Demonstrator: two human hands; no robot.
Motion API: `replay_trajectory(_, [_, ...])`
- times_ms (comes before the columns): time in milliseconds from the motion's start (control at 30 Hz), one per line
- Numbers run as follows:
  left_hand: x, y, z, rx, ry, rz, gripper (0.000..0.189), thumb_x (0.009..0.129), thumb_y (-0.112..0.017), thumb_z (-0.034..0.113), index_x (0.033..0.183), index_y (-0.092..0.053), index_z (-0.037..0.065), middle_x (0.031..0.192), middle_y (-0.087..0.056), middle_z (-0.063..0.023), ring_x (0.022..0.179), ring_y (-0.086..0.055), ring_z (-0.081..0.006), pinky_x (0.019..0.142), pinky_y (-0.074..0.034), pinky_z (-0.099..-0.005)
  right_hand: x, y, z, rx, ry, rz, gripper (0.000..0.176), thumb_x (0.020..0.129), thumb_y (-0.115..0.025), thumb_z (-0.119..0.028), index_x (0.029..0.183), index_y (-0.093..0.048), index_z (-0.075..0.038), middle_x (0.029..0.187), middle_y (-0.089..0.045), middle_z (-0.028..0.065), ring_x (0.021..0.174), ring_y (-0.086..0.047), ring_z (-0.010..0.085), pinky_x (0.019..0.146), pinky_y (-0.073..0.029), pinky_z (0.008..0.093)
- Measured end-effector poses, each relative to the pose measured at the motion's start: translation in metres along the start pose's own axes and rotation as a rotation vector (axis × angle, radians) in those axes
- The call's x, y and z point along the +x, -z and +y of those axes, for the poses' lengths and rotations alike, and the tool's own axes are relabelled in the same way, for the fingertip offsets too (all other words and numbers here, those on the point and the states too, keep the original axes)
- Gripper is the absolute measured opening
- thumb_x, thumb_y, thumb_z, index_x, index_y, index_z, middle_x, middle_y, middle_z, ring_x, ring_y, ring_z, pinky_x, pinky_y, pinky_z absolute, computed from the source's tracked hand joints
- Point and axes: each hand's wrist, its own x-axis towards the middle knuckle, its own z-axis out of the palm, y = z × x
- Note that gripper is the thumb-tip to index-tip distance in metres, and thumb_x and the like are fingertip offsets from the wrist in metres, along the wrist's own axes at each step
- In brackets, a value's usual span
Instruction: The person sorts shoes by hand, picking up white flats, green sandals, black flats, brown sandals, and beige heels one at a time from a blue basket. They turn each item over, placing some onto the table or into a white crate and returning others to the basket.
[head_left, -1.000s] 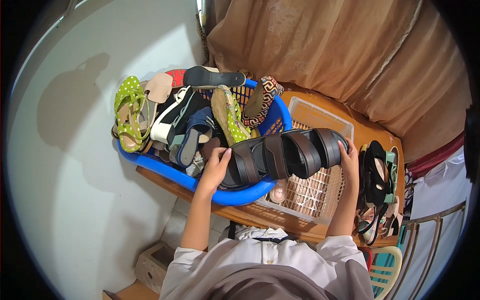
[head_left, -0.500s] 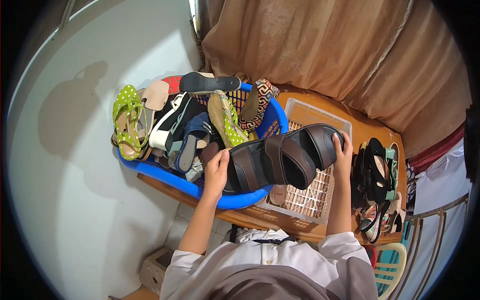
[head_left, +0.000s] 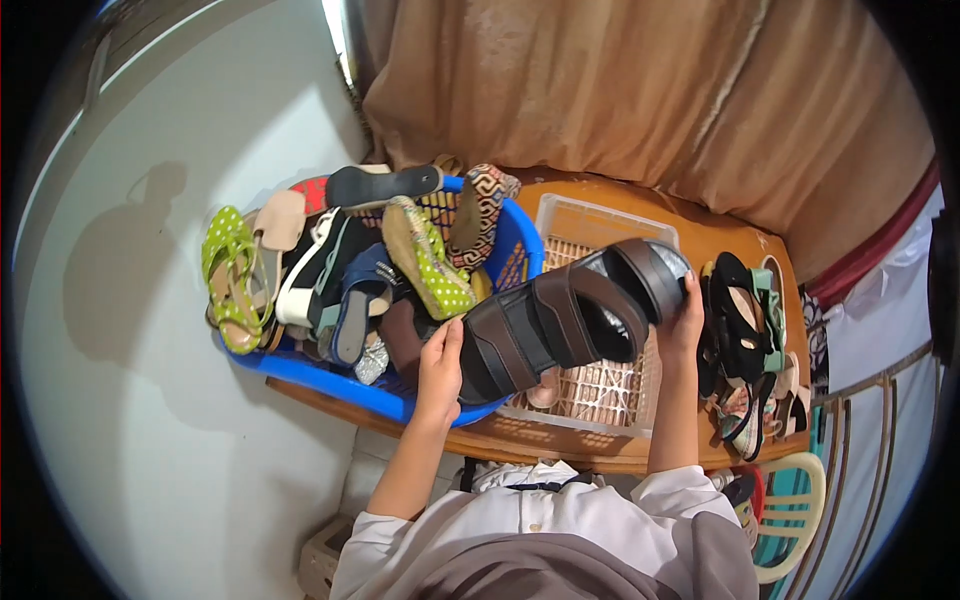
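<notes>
A pair of dark brown strapped sandals (head_left: 575, 315) is held up between my two hands, over the right rim of the blue basket (head_left: 350, 388) and a clear plastic crate (head_left: 650, 400). My left hand (head_left: 440, 372) is closed on the near left end of the pair, thumb on top. The far right end is gripped by my right hand (head_left: 682, 322). Many shoes fill the basket, among them a green polka-dot wedge (head_left: 430, 262), a blue slipper (head_left: 352, 322) and a patterned shoe (head_left: 480, 222). The crate is partly hidden under the sandals.
Black sandals (head_left: 738, 315) and other footwear lie on the right side of the wooden table (head_left: 590, 190). A brown curtain (head_left: 600, 90) hangs behind it. A pale plastic chair (head_left: 805, 515) stands at the lower right, and a white wall (head_left: 150, 270) at the left.
The sandals are tilted a little more, with dark, shiny surfaces now showing between the straps. The view has shifted, so the basket and crate appear further left.
</notes>
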Motion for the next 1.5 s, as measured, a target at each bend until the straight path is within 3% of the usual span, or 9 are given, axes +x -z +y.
replay_trajectory(100, [0.006,-0.02,-0.022,-0.1,0.07,0.008,0.042,0.096,-0.041,0.03,0.119,-0.05,-0.004,0.113,-0.056,-0.0068,0.102,-0.051,-0.0118,0.091,-0.038,-0.0244,-0.015,0.015,-0.007,0.128,-0.11,0.046,0.061,0.088,-0.038,-0.054,0.121,-0.046,-0.004,0.122,-0.05,0.0093,0.113,-0.047,0.0223,0.096,-0.035,0.0367])
replay_trajectory(233, [-0.008,-0.064,-0.014,-0.197,0.053,-0.025,0.039,0.098,-0.038,0.028,0.119,-0.05,-0.003,0.112,-0.056,-0.0077,0.106,-0.049,-0.0133,0.094,-0.037,-0.0267,-0.064,0.005,-0.016,0.066,-0.065,-0.448,0.093,0.074,-0.041,-0.075,0.138,-0.025,-0.01,0.137,-0.036,0.0106,0.123,-0.04,0.0263,0.096,-0.039,0.0415])
replay_trajectory(333, [-0.021,-0.096,-0.038,-0.13,-0.024,-0.033,0.039,0.098,-0.037,0.028,0.119,-0.048,-0.002,0.117,-0.052,-0.0091,0.109,-0.046,-0.0133,0.095,-0.035,-0.0268,-0.076,0.004,-0.017,0.003,-0.202,-0.255,0.071,0.076,-0.07,-0.038,0.13,-0.035,-0.009,0.125,-0.046,0.0079,0.109,-0.05,0.0219,0.086,-0.047,0.0349])
replay_trajectory(433, [-0.035,-0.119,-0.057,-0.081,-0.064,-0.168,0.035,0.098,-0.037,0.027,0.118,-0.046,0.0,0.115,-0.049,-0.0084,0.108,-0.044,-0.014,0.096,-0.031,-0.027,-0.068,0.01,-0.035,0.02,-0.213,-0.006,0.06,0.075,-0.071,-0.014,0.125,-0.039,-0.006,0.118,-0.051,0.0082,0.107,-0.052,0.0207,0.087,-0.046,0.0339])
replay_trajectory(533, [-0.028,-0.126,-0.063,0.027,-0.082,-0.535,0.037,0.096,-0.037,0.031,0.12,-0.041,0.003,0.115,-0.048,-0.0094,0.11,-0.043,-0.0158,0.097,-0.029,-0.0288,-0.064,0.045,-0.04,-0.002,-0.163,0.097,0.056,0.075,-0.07,-0.009,0.122,-0.041,-0.003,0.114,-0.054,0.0085,0.106,-0.052,0.0201,0.087,-0.046,0.0329])
replay_trajectory(600, [-0.027,-0.145,-0.057,-0.281,0.183,-0.629,0.041,0.091,-0.049,0.032,0.119,-0.042,0.002,0.116,-0.05,-0.0105,0.11,-0.045,-0.0167,0.097,-0.032,-0.03,-0.065,0.067,-0.042,-0.108,-0.146,0.05,0.057,0.073,-0.071,-0.006,0.122,-0.041,-0.003,0.114,-0.054,0.008,0.105,-0.053,0.0197,0.088,-0.045,0.0332])
replay_trajectory(800, [-0.03,-0.21,-0.08,0.142,-0.04,-0.68,0.051,0.073,-0.074,0.01,0.113,-0.042,0.002,0.108,-0.055,-0.0088,0.1,-0.054,-0.0182,0.087,-0.043,-0.0297,-0.075,0.102,-0.08,-0.5,-0.011,-0.196,0.042,0.07,-0.074,-0.006,0.107,-0.055,-0.001,0.099,-0.061,0.0049,0.092,-0.056,0.0128,0.083,-0.045,0.0293])
replay_trajectory(1167, [-0.062,-0.294,-0.107,0.378,0.034,-1.099,0.044,0.087,-0.058,0.017,0.125,-0.039,0.005,0.11,-0.054,-0.0082,0.097,-0.054,-0.0158,0.084,-0.043,-0.0272,-0.1,0.224,-0.138,-0.276,-0.153,0.315,0.06,0.065,-0.077,-0.006,0.117,-0.048,-0.001,0.109,-0.059,0.0098,0.102,-0.055,0.0205,0.091,-0.041,0.0339])
replay_trajectory(1500, [-0.041,-0.283,-0.134,0.235,0.325,-0.821,0.022,0.09,-0.051,0.018,0.109,-0.049,0.007,0.084,-0.058,-0.0048,0.08,-0.058,-0.0126,0.071,-0.046,-0.0251,-0.103,0.389,-0.169,-0.237,-0.142,0.64,0.048,0.068,-0.073,-0.011,0.112,-0.055,-0.003,0.105,-0.061,0.0091,0.096,-0.056,0.0231,0.087,-0.043,0.0363])
